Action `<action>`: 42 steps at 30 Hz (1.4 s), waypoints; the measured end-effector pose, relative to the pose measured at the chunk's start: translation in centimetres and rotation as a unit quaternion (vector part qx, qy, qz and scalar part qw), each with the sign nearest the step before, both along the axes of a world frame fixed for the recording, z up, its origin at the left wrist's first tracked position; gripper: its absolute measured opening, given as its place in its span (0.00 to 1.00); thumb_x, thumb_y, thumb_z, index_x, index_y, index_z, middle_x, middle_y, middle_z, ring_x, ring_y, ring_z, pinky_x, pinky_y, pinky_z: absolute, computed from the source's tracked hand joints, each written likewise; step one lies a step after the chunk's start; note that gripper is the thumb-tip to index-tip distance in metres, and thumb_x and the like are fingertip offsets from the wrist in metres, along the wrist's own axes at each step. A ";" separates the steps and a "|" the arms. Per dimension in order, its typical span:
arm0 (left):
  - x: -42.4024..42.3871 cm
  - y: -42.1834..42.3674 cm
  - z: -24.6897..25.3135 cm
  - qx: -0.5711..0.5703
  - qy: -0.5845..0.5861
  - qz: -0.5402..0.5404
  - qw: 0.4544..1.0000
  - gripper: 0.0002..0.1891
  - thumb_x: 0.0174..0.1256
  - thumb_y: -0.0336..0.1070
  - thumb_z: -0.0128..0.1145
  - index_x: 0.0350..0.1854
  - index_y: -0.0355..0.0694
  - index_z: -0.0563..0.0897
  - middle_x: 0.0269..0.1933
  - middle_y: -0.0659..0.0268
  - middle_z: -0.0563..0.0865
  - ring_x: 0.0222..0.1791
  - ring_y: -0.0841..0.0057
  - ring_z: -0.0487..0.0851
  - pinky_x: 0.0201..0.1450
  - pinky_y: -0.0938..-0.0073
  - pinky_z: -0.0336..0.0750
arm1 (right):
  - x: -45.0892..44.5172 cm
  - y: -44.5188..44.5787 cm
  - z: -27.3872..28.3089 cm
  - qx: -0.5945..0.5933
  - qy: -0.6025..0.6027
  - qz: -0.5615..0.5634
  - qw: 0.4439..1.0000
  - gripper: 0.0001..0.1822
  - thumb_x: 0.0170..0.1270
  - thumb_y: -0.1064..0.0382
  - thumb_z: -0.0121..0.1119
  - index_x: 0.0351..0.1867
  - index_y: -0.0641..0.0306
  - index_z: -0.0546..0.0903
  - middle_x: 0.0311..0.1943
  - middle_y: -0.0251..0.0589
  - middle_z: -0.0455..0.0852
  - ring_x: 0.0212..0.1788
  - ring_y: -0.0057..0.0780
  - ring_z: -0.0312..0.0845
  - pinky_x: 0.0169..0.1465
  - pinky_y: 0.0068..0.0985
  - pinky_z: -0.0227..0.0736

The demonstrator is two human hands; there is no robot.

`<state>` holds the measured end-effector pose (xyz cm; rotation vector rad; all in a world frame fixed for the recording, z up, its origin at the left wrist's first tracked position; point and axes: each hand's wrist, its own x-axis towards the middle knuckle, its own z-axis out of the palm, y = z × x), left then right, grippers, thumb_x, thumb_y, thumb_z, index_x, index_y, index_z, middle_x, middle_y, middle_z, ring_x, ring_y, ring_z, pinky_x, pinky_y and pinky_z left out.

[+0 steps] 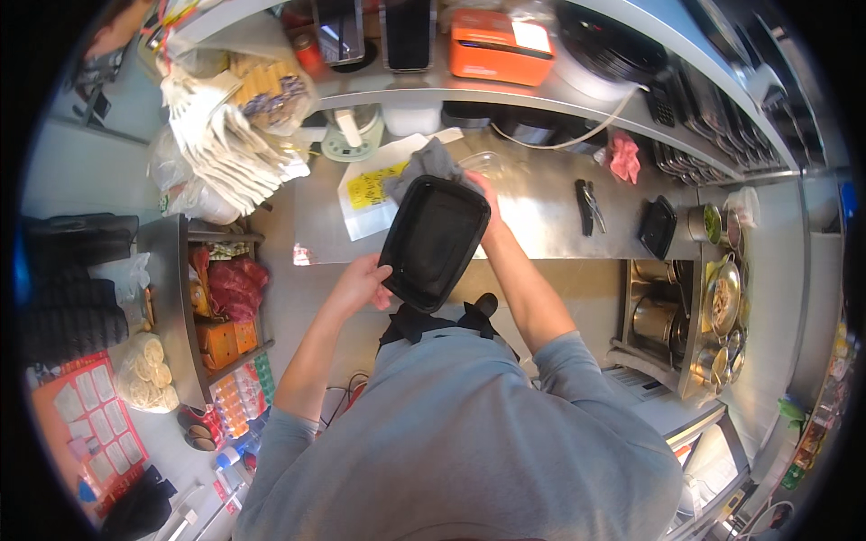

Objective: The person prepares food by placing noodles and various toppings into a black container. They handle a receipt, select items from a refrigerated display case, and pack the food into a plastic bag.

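Over the front edge of the steel worktop (541,230), a black rectangular plastic food container (436,243) is tilted with its inside towards me. My left hand (364,280) pinches its near left corner, thumb on the rim. My right hand (488,203) is at its right side, with most of the fingers hidden behind it. A grey cloth (433,162) bunches at the container's far rim, close to the right hand; how that hand grips the cloth is hidden. Nothing shows inside the container.
White paper with a yellow handwritten note (372,188) lies behind the container. A kitchen scale (352,135) stands farther back. To the right are metal tongs (594,206), a second black container (657,226) and a pink cloth (622,157). A shelf with an orange box (502,49) overhangs the back.
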<state>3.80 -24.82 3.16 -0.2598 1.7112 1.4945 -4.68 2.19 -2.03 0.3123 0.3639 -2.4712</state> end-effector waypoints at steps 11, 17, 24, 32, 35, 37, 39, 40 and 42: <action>4.5 23.4 -0.1 0.039 -0.116 -0.022 0.992 0.09 0.73 0.30 0.50 0.47 0.30 0.76 0.28 0.55 0.84 0.23 0.70 0.85 0.25 0.71 0.84 | 16.6 18.9 3.3 0.416 0.132 -0.413 0.799 0.27 0.75 0.51 0.49 0.66 0.69 0.71 0.63 0.47 0.76 0.66 0.37 0.70 0.71 0.30 0.59; 5.6 34.3 0.5 0.114 -0.143 0.056 0.982 0.06 0.74 0.28 0.48 0.41 0.29 0.75 0.36 0.54 0.84 0.30 0.68 0.86 0.33 0.68 0.85 | 22.9 21.1 1.6 0.417 0.173 -0.470 0.759 0.30 0.79 0.48 0.43 0.73 0.67 0.63 0.69 0.44 0.68 0.71 0.34 0.60 0.74 0.31 0.51; 7.9 42.1 1.7 0.117 0.013 0.099 0.988 0.09 0.76 0.30 0.46 0.53 0.33 0.70 0.32 0.56 0.84 0.21 0.72 0.83 0.24 0.73 0.81 | 23.5 21.0 -3.0 0.089 0.058 -0.509 0.854 0.34 0.77 0.37 0.39 0.66 0.67 0.67 0.47 0.51 0.79 0.43 0.36 0.71 0.53 0.35 0.68; 3.9 35.1 1.2 0.033 0.118 -0.160 0.979 0.20 0.76 0.28 0.43 0.69 0.37 0.64 0.25 0.57 0.82 0.17 0.74 0.82 0.20 0.73 0.80 | 21.6 25.0 2.9 -0.024 -0.061 -0.377 0.924 0.42 0.74 0.31 0.32 0.69 0.68 0.68 0.64 0.55 0.75 0.67 0.52 0.70 0.72 0.48 0.61; 1.7 32.7 1.5 0.011 0.102 -0.224 0.969 0.29 0.76 0.29 0.44 0.77 0.41 0.55 0.26 0.58 0.82 0.16 0.75 0.81 0.19 0.74 0.79 | 18.5 24.4 2.1 0.108 -0.020 -0.355 0.928 0.37 0.75 0.35 0.38 0.65 0.67 0.72 0.62 0.51 0.79 0.63 0.44 0.75 0.68 0.42 0.69; 0.2 32.3 1.4 0.038 0.086 -0.197 0.976 0.33 0.76 0.29 0.44 0.79 0.44 0.49 0.25 0.58 0.82 0.16 0.75 0.80 0.19 0.74 0.79 | 15.7 24.1 0.6 0.197 -0.089 -0.352 0.910 0.29 0.76 0.45 0.43 0.65 0.67 0.73 0.61 0.50 0.79 0.61 0.41 0.78 0.65 0.40 0.73; -1.3 31.8 1.3 0.044 0.075 -0.186 0.979 0.35 0.76 0.29 0.44 0.81 0.46 0.45 0.24 0.58 0.82 0.15 0.75 0.80 0.19 0.74 0.78 | 13.5 24.1 -0.8 0.233 -0.119 -0.345 0.902 0.28 0.77 0.47 0.43 0.65 0.67 0.73 0.61 0.49 0.80 0.61 0.41 0.78 0.65 0.39 0.73; -1.7 31.2 1.3 0.036 0.070 -0.188 0.979 0.35 0.76 0.29 0.44 0.81 0.46 0.44 0.24 0.58 0.82 0.15 0.75 0.80 0.19 0.74 0.79 | 12.8 24.1 -1.3 0.232 -0.117 -0.344 0.902 0.27 0.77 0.48 0.43 0.65 0.66 0.73 0.61 0.49 0.80 0.61 0.41 0.78 0.65 0.39 0.73; -2.5 29.9 1.2 0.031 0.068 -0.222 0.972 0.36 0.76 0.29 0.45 0.81 0.46 0.44 0.24 0.58 0.82 0.15 0.75 0.80 0.19 0.74 0.79 | 11.8 24.6 -1.7 0.214 -0.103 -0.350 0.906 0.25 0.77 0.50 0.43 0.65 0.66 0.73 0.60 0.48 0.80 0.61 0.40 0.78 0.65 0.38 0.73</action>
